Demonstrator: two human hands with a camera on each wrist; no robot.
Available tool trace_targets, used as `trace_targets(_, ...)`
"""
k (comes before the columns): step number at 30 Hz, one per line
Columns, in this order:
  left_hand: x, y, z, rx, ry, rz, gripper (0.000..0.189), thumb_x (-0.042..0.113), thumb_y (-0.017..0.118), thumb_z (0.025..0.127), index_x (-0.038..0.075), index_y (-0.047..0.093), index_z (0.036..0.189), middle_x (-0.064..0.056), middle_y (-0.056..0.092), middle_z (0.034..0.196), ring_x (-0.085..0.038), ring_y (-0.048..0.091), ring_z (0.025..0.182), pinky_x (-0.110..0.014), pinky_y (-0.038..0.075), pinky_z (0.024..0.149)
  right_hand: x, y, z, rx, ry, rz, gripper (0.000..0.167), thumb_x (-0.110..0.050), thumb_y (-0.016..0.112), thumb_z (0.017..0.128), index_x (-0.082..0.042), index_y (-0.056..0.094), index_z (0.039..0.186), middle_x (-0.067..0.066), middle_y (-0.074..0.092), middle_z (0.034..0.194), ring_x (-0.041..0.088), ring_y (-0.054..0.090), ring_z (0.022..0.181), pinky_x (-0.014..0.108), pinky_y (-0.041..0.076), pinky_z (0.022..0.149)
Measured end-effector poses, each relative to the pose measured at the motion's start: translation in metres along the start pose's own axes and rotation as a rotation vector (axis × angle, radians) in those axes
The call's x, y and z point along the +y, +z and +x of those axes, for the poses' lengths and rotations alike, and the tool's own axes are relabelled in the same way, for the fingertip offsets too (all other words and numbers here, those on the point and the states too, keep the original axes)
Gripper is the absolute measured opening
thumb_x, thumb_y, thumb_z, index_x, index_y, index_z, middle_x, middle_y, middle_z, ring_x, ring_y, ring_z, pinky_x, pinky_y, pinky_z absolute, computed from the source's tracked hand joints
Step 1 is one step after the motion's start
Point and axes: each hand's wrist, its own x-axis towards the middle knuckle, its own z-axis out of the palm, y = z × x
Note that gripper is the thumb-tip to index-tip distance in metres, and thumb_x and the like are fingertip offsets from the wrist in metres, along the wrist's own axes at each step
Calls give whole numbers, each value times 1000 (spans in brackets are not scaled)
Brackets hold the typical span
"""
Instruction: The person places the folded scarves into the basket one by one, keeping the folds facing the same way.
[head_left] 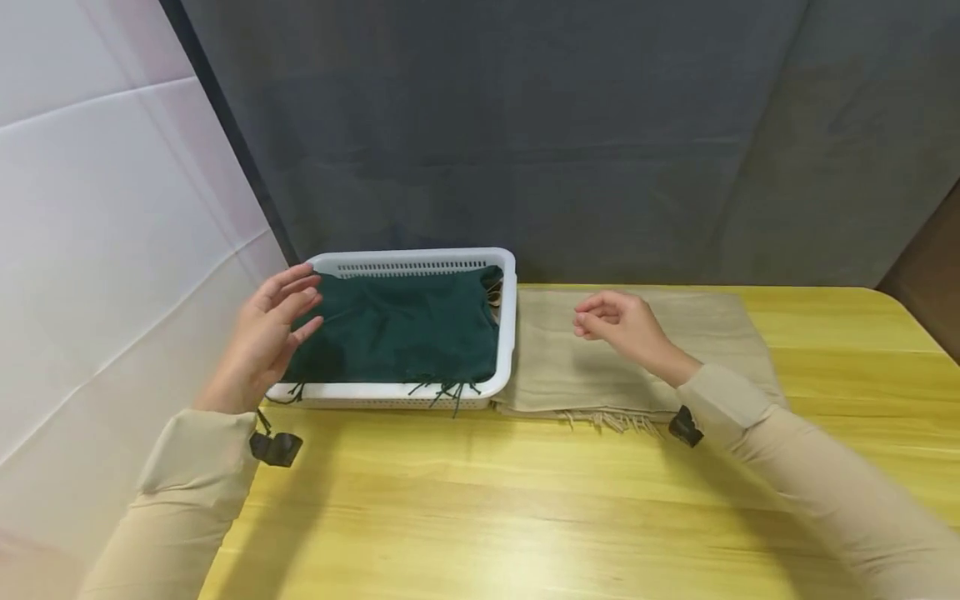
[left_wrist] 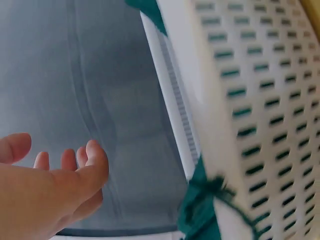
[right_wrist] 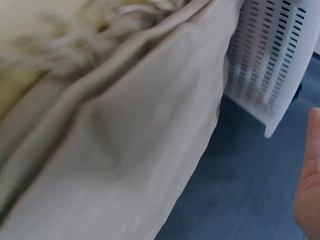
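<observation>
Head view, fingers first: on the left hand (head_left: 262, 337), slack and parted, lightly bent, gripping nothing, near the left end of the basket (head_left: 382, 390); in the left wrist view, apart from the rim. On the right hand (head_left: 622, 327), curled loosely inward with nothing visible in their grasp, over the beige cloth (head_left: 697, 325). Cannot confirm much of this in the right wrist view, with just part of the hand at the edge. Farther out, spread inside the basket: the green cloth (head_left: 390, 329), with tassels (head_left: 450, 390) hanging over the front rim. At its right end, a brownish thing (head_left: 494, 296), partly covered, too small to name. Just beside the basket, folded on the table (head_left: 450, 500): the beige cloth, with its fringe (head_left: 615, 420) at the near side. Behind everything, a dark backdrop (head_left: 487, 167). Could snag at the tassels, if caught in the slots during a lift, and so pull the green cloth askew. Could also jog the basket through a careless sweep of the left hand. For the beige cloth, a likely loss of neat folds if pinched by the top layer alone, or rucked against the basket if pushed leftward.
</observation>
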Motion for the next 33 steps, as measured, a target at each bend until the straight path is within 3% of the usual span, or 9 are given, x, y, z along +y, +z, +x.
trace_targets(5,-9,8,-12,-72,18,12,46,24,54,88,16,37,130,-1,38,126,-13,39,110,-19,44,80,2,-27,-22,12,22,8,24,-9,57,86,10,55,101,13,64,89,14,63,76,33,51,69)
trace_targets(11,-18,17,-28,-150,34,4,45,22,52,90,14,36,131,-6,35,128,-19,38,114,-19,44,81,-1,-53,-45,60,35,-20,25,-10,55,88,9,53,103,0,66,86,10,63,76,29,51,68)
trace_targets(16,-23,28,-40,-182,44,-11,45,19,51,91,11,34,132,-7,36,127,-22,37,116,-21,44,83,3,-67,-61,101,42,-15,18,-9,55,88,4,56,101,1,66,85,9,63,75,26,51,66)
trace_targets(20,-28,35,-48,-197,52,-3,40,18,50,91,13,38,129,-8,38,126,-24,38,116,-23,44,83,23,-80,-70,112,32,28,20,-9,56,87,3,57,103,9,66,89,14,64,77,28,51,66)
trace_targets(26,-31,48,-64,-243,86,33,39,17,47,93,10,37,130,-11,36,127,-26,37,115,-24,44,84,95,-113,-79,141,52,68,34,-14,58,86,6,52,113,18,62,98,25,62,83,33,50,67)
trace_targets(28,-31,54,-69,-280,89,47,39,16,46,93,10,37,130,-13,35,128,-27,37,115,-25,43,86,107,-123,-84,153,79,104,37,-15,57,87,5,51,116,19,61,102,26,61,86,34,50,68)
trace_targets(30,-32,61,-72,-329,79,52,37,14,46,93,11,38,129,-16,33,129,-28,36,117,-27,43,87,105,-130,-90,149,110,164,38,-14,56,87,5,48,119,19,60,105,25,61,89,34,49,71)
trace_targets(33,-34,71,-75,-401,57,61,38,13,46,93,12,37,130,-16,33,129,-29,35,118,-29,42,89,77,-132,-100,114,150,298,35,-11,55,88,4,49,119,16,60,105,21,60,92,32,48,75)
